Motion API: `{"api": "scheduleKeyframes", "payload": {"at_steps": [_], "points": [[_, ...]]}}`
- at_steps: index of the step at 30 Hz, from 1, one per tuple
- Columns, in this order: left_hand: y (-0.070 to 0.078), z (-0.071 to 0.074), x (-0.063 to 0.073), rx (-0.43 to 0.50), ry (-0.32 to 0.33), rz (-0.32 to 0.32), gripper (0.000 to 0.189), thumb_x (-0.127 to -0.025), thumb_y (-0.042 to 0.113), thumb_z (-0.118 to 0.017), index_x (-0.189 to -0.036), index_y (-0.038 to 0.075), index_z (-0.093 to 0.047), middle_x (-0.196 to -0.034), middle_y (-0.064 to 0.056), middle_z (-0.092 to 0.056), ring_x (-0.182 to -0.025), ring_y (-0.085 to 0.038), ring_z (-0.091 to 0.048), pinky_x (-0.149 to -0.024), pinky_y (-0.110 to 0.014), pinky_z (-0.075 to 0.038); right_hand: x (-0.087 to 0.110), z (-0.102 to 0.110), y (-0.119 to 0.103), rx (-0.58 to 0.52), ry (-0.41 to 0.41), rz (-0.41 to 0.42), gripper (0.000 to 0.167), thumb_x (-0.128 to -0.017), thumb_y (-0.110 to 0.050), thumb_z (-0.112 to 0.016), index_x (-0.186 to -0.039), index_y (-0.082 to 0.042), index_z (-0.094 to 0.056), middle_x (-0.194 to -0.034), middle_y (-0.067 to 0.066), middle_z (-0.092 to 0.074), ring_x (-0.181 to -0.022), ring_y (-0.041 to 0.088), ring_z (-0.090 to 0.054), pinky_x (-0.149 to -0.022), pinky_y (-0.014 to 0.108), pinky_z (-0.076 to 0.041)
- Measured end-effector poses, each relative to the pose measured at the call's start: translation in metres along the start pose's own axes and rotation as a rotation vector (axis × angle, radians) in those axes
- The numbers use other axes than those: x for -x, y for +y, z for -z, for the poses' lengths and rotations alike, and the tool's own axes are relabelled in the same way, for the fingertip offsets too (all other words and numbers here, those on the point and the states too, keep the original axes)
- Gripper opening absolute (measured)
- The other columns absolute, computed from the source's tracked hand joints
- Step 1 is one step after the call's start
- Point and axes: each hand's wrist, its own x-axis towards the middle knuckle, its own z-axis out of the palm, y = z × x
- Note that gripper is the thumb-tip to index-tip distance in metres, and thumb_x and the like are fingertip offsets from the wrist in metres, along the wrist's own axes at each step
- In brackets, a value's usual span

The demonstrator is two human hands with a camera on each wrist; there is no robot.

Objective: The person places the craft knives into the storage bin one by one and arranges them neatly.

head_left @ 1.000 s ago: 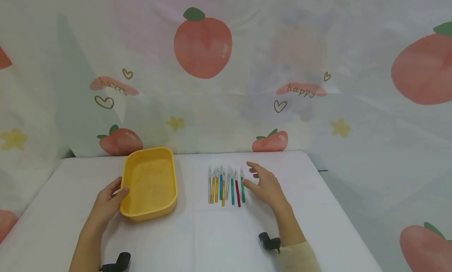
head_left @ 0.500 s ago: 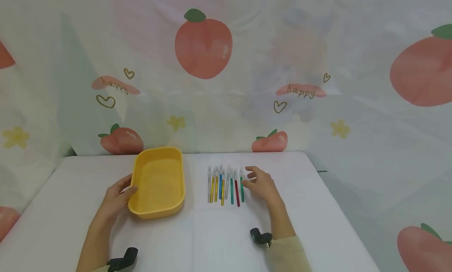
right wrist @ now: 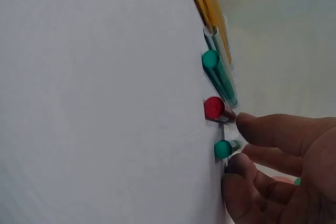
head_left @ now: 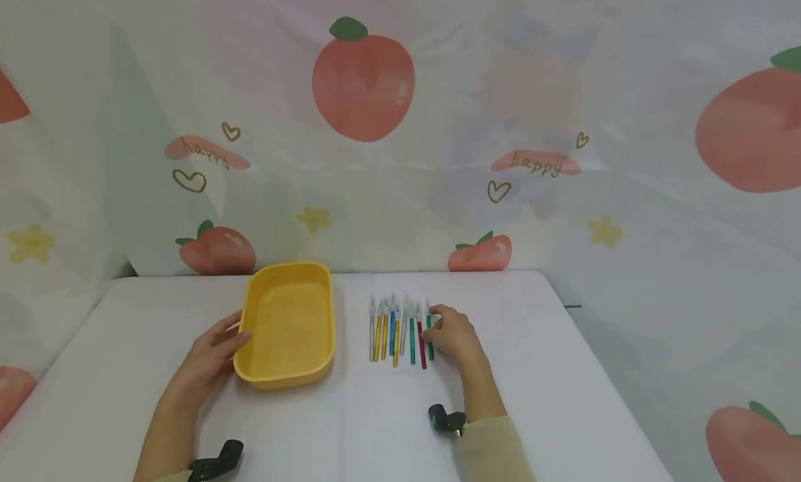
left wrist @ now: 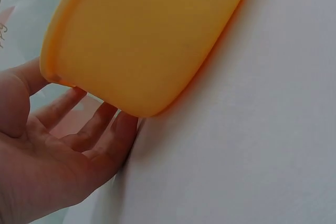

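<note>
My left hand (head_left: 209, 357) grips a yellow plastic tray (head_left: 284, 382) by its left side. In the left wrist view the thumb lies at the rim of the tray (left wrist: 131, 40) and the fingers touch its outer wall. Slim pen-like tools with coloured barrels and pale, clear tips lie in a row right of the tray, among them a blue one (head_left: 392, 329). My right hand (head_left: 457, 339) is at the row's right end, thumb and fingers parted around the rightmost green tool (right wrist: 223, 149). The thumb is near the red tool (right wrist: 214, 107); contact cannot be told.
A white cloth (head_left: 375, 426) covers the table. Behind it hangs a pale curtain (head_left: 400, 211) with peach prints. Black cameras are strapped to both wrists, the left camera (head_left: 219, 460) and the right camera (head_left: 446, 418).
My left hand has brought the tray rightward, closer to the row. My right hand has moved left and down, its fingers drawing closer around the rightmost green tool. The tools lie as before.
</note>
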Motion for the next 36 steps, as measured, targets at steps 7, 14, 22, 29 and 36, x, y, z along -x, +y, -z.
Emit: {"api": "scheduleKeyframes", "payload": {"at_steps": [7,14,22,29,36], "points": [[-0.001,-0.004,0.0,0.046,-0.012,-0.005,0.069,-0.102,0.032,-0.058,-0.16,0.018,-0.023,-0.16,-0.018,-0.029,-0.117,-0.004,-0.053,-0.087,-0.011,-0.047,0.004,-0.005,0.002,-0.018,0.005,-0.005,0.057,-0.084,-0.011,-0.077,-0.138,-0.007,-0.056,-0.08,0.005,-0.062,-0.062,0.018,-0.058,-0.055,0.027,-0.047],[0.001,-0.014,0.001,0.045,-0.033,-0.03,0.069,-0.101,0.033,-0.059,-0.159,0.016,-0.025,-0.159,-0.019,-0.031,-0.114,-0.003,-0.055,-0.088,-0.013,-0.047,0.008,-0.003,0.003,-0.021,-0.018,-0.03,0.058,-0.082,-0.009,-0.076,-0.137,-0.006,-0.057,-0.077,0.005,-0.061,-0.057,0.016,-0.058,-0.055,0.027,-0.047],[0.004,-0.013,0.001,0.014,-0.017,-0.024,0.067,-0.102,0.033,-0.057,-0.159,0.019,-0.025,-0.16,-0.019,-0.029,-0.134,-0.023,-0.046,-0.089,-0.012,-0.047,0.003,-0.002,0.0,-0.036,-0.021,-0.004,0.053,-0.083,-0.01,-0.072,-0.135,-0.006,-0.059,-0.07,0.004,-0.062,-0.052,0.016,-0.057,-0.054,0.028,-0.046],[0.001,-0.012,0.002,0.006,-0.018,-0.017,0.067,-0.102,0.034,-0.057,-0.16,0.02,-0.025,-0.161,-0.018,-0.028,-0.137,-0.025,-0.044,-0.09,-0.013,-0.047,0.003,0.001,-0.002,-0.173,-0.048,0.057,0.051,-0.084,-0.008,-0.068,-0.134,-0.01,-0.06,-0.081,0.005,-0.064,-0.058,0.018,-0.058,-0.055,0.029,-0.048],[0.002,-0.014,0.001,0.003,-0.013,-0.016,0.067,-0.102,0.036,-0.056,-0.16,0.022,-0.024,-0.162,-0.017,-0.027,-0.142,-0.03,-0.039,-0.09,-0.011,-0.046,0.006,0.003,-0.011,-0.399,-0.092,0.157,0.05,-0.084,-0.005,-0.064,-0.134,-0.014,-0.061,-0.095,0.01,-0.062,-0.072,0.022,-0.062,-0.061,0.033,-0.057]]}}
